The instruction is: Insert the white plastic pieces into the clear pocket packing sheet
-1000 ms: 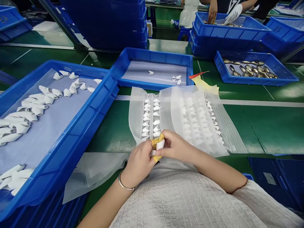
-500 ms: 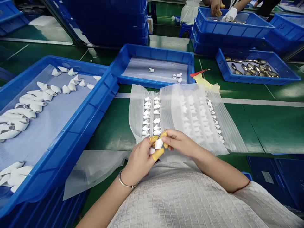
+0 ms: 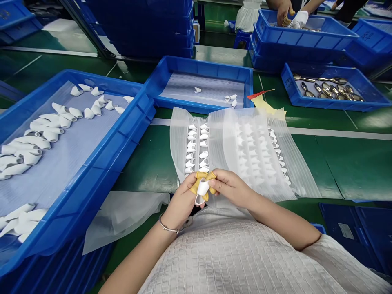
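Both hands pinch one white cap [image 3: 202, 188]: left hand [image 3: 183, 200] below it, right hand [image 3: 229, 188] beside. Its shape looks blurry. Sheet [image 3: 245, 151] lies just beyond.

A factory assembly line: blue plastic trays [image 3: 128, 134] of identical white parts [image 3: 45, 130] cover a green workbench [image 3: 352, 163], and far right another worker's hand [image 3: 298, 18] sorts spoons [image 3: 327, 87].
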`<state>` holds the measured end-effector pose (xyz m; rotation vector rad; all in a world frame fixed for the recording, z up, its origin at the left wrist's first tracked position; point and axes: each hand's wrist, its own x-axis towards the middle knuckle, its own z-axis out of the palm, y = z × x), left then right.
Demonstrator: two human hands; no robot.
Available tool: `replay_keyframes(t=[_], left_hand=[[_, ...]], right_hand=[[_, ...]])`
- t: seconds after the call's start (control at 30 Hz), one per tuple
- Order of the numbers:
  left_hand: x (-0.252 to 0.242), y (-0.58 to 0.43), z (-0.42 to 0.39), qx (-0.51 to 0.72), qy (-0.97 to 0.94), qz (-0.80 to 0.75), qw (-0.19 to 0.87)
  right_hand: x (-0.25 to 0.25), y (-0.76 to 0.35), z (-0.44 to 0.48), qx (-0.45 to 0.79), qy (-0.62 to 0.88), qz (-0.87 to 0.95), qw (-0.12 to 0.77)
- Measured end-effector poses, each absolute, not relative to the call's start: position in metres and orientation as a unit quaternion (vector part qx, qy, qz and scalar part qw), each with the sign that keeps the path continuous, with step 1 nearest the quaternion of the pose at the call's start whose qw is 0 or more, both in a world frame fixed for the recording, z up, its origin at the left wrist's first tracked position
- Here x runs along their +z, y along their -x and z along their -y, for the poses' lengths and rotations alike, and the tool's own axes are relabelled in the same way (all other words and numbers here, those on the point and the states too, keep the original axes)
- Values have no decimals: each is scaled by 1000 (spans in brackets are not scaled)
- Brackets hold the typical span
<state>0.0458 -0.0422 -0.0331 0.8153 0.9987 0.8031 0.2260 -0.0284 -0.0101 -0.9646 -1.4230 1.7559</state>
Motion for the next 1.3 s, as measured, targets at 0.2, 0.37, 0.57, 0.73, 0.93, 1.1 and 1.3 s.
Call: replay_keyframes(t=[0.2, 0.37, 0.57, 0.73, 0.93, 1.1, 1.3], left_hand=[[-35, -36, 49, 394, -500, -429, 641], [-34, -32, 50, 362, -607, -458, 540], [-33, -30, 49, 321, -670, -508, 435], [-28, -29, 48, 289, -729, -507, 359], [-26, -29, 47, 284, -750, -498, 331], [-30, -28, 47, 319, -716, -478, 396], [-36, -27, 47, 353, -675, -458, 458]], right_hand=[[-6, -234, 24, 671, 389, 543, 323], [-8, -232, 24, 706, 395, 494, 319], [-1, -229, 29, 645, 455, 524, 319], [-3, -232, 31, 603, 469, 569, 305], [-2, -232, 31, 579, 485, 585, 296], [-1, -233, 29, 618, 458, 565, 298], [6, -231, 31, 598, 466, 585, 290]])
